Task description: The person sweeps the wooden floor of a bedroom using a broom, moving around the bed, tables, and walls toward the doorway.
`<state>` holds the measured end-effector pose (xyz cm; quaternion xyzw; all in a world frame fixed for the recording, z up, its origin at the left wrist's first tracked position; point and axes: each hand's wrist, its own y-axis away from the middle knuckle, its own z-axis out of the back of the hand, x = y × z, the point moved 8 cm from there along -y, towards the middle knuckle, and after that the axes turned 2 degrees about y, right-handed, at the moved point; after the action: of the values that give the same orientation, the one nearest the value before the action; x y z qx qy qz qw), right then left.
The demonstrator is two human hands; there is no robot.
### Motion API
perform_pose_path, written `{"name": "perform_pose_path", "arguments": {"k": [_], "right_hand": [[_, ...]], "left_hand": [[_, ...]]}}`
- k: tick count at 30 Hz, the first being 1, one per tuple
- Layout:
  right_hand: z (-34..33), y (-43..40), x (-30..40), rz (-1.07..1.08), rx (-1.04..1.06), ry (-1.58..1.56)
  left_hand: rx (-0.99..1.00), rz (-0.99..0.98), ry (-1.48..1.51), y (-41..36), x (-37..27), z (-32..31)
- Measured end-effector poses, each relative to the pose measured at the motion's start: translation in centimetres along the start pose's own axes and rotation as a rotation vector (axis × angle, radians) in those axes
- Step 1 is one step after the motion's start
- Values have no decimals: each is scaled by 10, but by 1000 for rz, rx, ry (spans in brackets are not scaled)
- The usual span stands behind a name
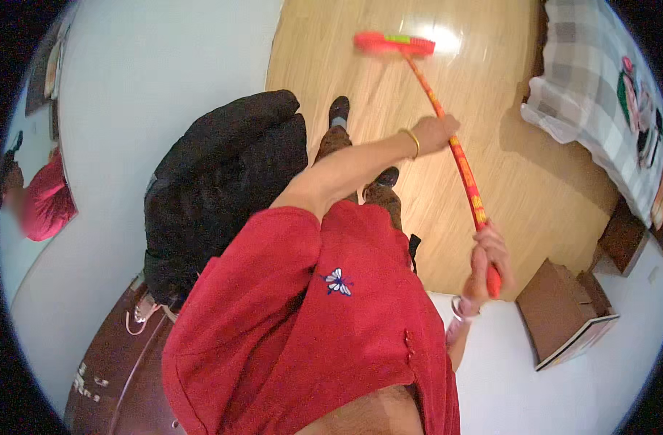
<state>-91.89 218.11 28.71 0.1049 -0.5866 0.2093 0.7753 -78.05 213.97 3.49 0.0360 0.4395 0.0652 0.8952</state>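
A broom with a red head (394, 43) and a long red-orange handle (466, 176) crosses the view in front of me. The handle bears yellow writing. My left hand (439, 134), with a yellow bangle at its wrist, is closed around the shaft partway down. Farther up, my right hand (489, 261) wraps the handle close to its rounded red end. A pale bangle sits at that wrist. Over the wood-look floor (505, 217), the broom head is slightly blurred, and whether it touches the floor I cannot tell.
A black padded coat (228, 185) hangs by the white wall (163, 60) on my left, above a brown door or panel (114, 370). At the left rim, a mirror (27, 272) reflects red clothing. On the right are a checked cloth cover (576, 65) and a cardboard box (560, 310).
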Motion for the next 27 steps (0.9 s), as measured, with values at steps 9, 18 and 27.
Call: {"name": "perform_pose_path", "arguments": {"k": [9,18,27], "right_hand": [[173,66,55,-81,-117,74],[203,91,92,-11,-167,81],[151,124,57,125,-128,79]], "left_hand": [[136,-274,232,77,-179,-144],[506,-559,196,107,-250,-166],[146,-689,12,74,-174,-73]]}}
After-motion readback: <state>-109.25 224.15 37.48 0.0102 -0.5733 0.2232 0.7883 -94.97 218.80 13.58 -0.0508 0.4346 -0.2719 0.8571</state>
